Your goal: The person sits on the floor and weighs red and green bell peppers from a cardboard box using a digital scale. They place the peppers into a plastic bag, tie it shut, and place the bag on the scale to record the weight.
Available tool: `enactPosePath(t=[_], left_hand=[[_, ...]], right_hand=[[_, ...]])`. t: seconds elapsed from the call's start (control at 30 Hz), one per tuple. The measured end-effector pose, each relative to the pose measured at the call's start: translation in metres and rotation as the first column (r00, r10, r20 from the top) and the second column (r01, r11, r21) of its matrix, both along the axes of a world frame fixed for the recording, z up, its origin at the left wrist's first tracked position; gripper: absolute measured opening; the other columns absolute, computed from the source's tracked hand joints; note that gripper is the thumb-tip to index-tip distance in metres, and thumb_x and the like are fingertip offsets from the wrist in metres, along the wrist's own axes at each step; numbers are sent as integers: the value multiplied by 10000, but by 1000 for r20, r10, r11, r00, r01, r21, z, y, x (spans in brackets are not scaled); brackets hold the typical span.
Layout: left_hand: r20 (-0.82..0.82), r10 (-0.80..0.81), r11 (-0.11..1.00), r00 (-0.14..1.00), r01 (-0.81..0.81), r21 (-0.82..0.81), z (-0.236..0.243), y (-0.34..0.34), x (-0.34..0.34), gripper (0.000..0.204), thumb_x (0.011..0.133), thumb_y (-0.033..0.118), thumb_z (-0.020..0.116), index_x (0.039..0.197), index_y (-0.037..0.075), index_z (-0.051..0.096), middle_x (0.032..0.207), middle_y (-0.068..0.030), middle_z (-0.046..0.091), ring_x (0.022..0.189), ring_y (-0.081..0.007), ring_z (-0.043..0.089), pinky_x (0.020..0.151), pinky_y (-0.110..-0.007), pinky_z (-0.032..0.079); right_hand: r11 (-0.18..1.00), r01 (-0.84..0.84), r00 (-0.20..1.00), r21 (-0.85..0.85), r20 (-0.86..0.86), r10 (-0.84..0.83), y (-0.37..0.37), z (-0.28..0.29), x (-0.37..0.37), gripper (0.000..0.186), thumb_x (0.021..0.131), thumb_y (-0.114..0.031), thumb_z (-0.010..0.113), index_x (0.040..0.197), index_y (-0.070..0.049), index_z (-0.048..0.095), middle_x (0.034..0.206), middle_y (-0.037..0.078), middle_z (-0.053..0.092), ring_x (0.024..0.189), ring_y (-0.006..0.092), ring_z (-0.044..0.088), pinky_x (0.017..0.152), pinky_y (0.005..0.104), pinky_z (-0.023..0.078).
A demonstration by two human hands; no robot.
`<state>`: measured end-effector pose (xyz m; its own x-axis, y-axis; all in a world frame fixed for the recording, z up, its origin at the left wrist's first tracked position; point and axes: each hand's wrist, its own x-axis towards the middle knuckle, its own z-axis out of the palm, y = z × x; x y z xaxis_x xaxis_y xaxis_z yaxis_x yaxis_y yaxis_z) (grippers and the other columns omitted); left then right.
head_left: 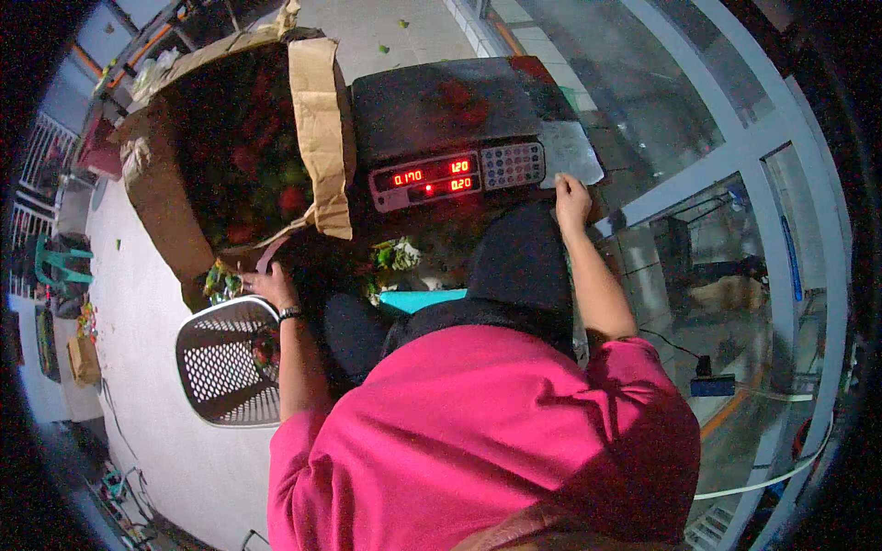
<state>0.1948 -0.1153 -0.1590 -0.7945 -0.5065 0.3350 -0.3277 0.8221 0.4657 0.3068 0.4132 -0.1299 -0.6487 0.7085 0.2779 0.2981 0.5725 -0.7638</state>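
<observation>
My left hand is low at the near edge of a large open cardboard box, just above a white-rimmed plastic basket. Its fingers are spread, close to a dull purplish strip. Inside the box are dark red and green items, too dim to name. My right hand is closed at the right front corner of a digital scale, near a pale shiny sheet. Whatever its fingers hold is hidden. The scale's red display is lit; something reddish and blurred shows on its dark top.
Green and yellow leafy bits lie beneath the scale, beside a turquoise edge. A reddish item sits in the basket. Glass panels in a pale frame stand to the right. At far left are a green stool and a small brown box.
</observation>
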Motion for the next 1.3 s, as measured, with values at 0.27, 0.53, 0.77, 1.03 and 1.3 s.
enactPosePath(t=[0.27,0.53,0.77,1.03,1.3], left_hand=[[-123,-51,997,991,57,43,-9,-11,-7,621,613,133,555,1114,-138,306,1109,-302,365,1035,-404,356,907,-409,295],[49,-38,994,998,32,102,-27,-19,-12,575,625,88,561,1088,-158,327,1086,-284,371,1032,-383,354,920,-393,277],[28,0,1000,1000,-1,16,-29,-20,-6,564,653,91,569,1129,-101,336,1084,-252,392,1007,-374,401,896,-386,320],[-184,-864,465,469,883,67,135,136,94,424,607,0,558,1026,25,496,968,-164,524,947,-327,469,829,-371,381],[203,-895,-407,-397,913,-12,98,403,63,578,669,145,566,1183,-16,357,1269,-191,320,1171,-332,317,944,-377,322]], right_hand=[[940,190,908,285,313,-278,98,-87,-65,174,729,-114,517,863,-29,589,911,186,564,853,342,528,746,387,425],[981,121,933,150,321,-164,91,-59,-63,159,746,-123,493,863,-50,571,929,165,574,848,349,539,713,406,422],[992,32,895,123,439,-83,84,-24,-71,234,788,-186,473,970,-39,490,925,178,569,860,361,523,732,402,401],[975,-215,942,-57,253,222,138,3,-78,245,760,-241,565,791,2,550,655,60,553,636,145,512,607,280,403],[970,-193,959,-145,183,218,99,71,-87,240,823,-222,485,800,-3,580,677,41,558,627,122,502,597,272,394]])
